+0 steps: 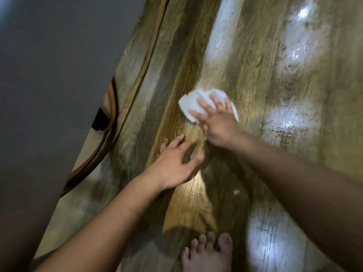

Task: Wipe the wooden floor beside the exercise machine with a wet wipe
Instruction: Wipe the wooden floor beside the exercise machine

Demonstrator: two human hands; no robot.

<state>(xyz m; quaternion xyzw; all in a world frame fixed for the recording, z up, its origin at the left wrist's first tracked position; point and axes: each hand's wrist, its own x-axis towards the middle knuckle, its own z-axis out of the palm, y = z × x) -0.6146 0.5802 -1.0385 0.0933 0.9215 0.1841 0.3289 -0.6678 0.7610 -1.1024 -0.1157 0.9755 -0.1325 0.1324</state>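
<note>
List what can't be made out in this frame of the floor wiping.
All in the head view:
- Grey bulk at left: blurred and cut off by the left and top edges, so no machine parts are readable.
- Wet wipe: partly hidden under the right hand.
- Wooden floor: glare and motion blur hide whether dirt remains.
- Left hand: unclear whether its palm touches the floor.
- Foot: cut off by the bottom edge.

white wipe, brown grained floor
</note>
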